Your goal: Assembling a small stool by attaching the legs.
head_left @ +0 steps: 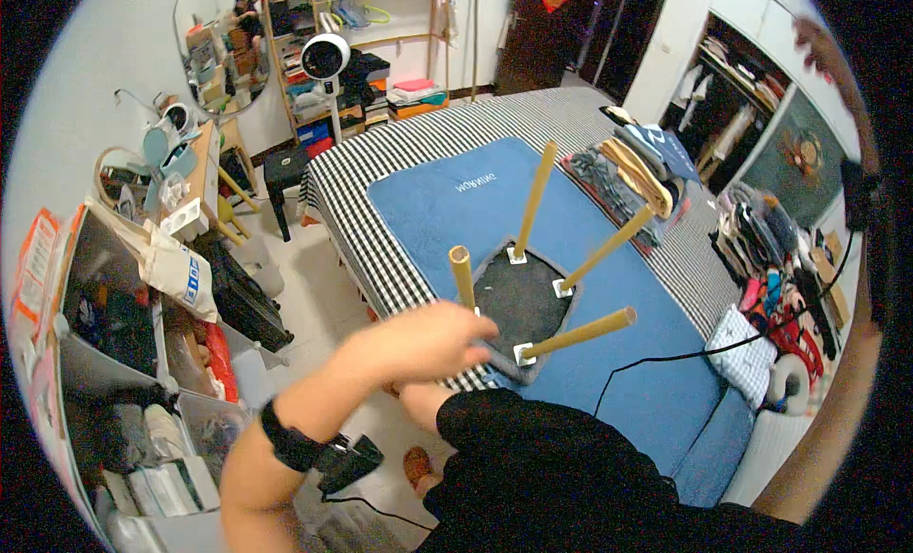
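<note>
A small stool lies upside down at the bed's near edge, its dark padded seat underneath and four round wooden legs sticking up from white brackets. My left hand is beside the seat's left side, near the foot of the near-left leg. Its fingers are a little blurred, loosely stretched toward the seat, and I see nothing in them; whether they touch the stool I cannot tell. Far up at the right rim, my right hand is raised in shadow, away from the stool, fingers apart and nothing visible in it.
Under the stool spreads a blue mat over a checked bedsheet. Folded clothes are stacked farther back; more clothes pile up at the right. A black cable crosses the bed. Shelves line the left, with a white fan behind.
</note>
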### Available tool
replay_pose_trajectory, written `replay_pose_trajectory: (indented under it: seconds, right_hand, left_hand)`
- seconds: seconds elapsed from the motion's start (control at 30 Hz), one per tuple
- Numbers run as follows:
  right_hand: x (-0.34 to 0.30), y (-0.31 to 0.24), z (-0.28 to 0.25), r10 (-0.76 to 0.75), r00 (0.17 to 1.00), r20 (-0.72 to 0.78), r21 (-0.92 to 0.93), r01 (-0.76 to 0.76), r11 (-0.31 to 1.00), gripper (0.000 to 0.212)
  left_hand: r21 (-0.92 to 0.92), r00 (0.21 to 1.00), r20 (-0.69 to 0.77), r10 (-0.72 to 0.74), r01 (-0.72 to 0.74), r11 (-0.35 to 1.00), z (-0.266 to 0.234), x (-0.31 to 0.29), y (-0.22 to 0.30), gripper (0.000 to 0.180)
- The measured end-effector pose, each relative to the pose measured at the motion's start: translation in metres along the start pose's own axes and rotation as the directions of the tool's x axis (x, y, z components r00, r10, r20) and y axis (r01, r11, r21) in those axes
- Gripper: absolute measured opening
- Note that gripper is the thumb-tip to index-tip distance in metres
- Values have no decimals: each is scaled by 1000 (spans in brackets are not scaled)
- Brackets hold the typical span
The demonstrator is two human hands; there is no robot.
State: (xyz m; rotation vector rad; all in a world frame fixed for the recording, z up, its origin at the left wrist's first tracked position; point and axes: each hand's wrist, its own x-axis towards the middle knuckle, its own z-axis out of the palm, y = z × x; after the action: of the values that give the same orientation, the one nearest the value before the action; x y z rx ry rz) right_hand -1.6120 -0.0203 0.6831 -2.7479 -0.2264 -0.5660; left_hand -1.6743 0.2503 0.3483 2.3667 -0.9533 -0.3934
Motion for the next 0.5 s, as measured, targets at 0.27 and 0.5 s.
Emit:
replay_pose_trajectory:
  seconds: [0.27,0.5]
  right_hand:
    - [12,330,265,39,640,768,46,-116,992,16]
    - [-136,296,482,-690,279,668,658,211,723,35]
  left_hand:
    - [-296,932,-343,-121,15,955,160,110,-24,59]
    - [-291,776,-555,-301,158,944,229,167,-12,67]
